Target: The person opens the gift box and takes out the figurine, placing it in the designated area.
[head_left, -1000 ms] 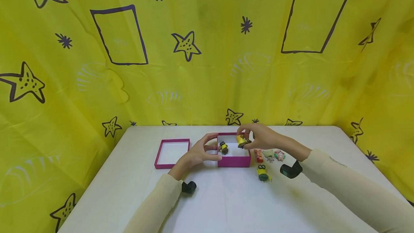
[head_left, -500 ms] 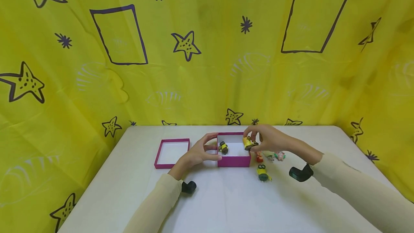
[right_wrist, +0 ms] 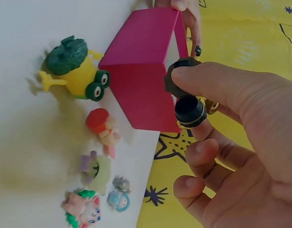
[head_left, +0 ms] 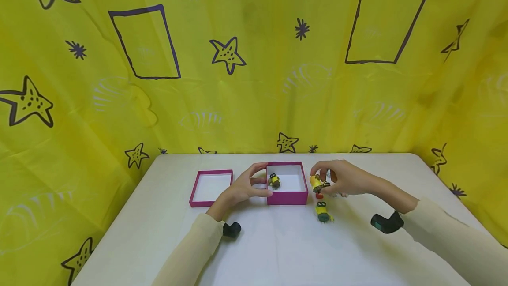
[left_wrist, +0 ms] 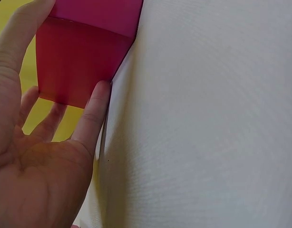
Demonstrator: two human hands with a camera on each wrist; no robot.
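Observation:
My left hand (head_left: 241,189) grips the left side of an open magenta box (head_left: 287,198), thumb at the front corner and fingers toward the back. Inside the box, at its left, is a yellow minion figure (head_left: 274,181). Just right of the box, my right hand (head_left: 349,177) pinches another minion figure (head_left: 316,183) between thumb and fingers, above the table. Seen from the right wrist, this minion figure (right_wrist: 189,112) shows black goggle-like parts; the thumb and fingers hide much of it. A third minion figure (head_left: 322,212) with a dark green lower part lies in front.
Left of the box lies its magenta-rimmed lid (head_left: 211,189), white inside. Several small toys lie right of the box, including a red-topped figure (right_wrist: 101,126), a pale green one (right_wrist: 96,172) and a pink animal (right_wrist: 84,209). A yellow curtain (head_left: 254,100) hangs behind the white table (head_left: 254,250).
My right hand has moved from over the box to the right, past its edge, and lower, carrying the minion figure. The left hand stays on the box.

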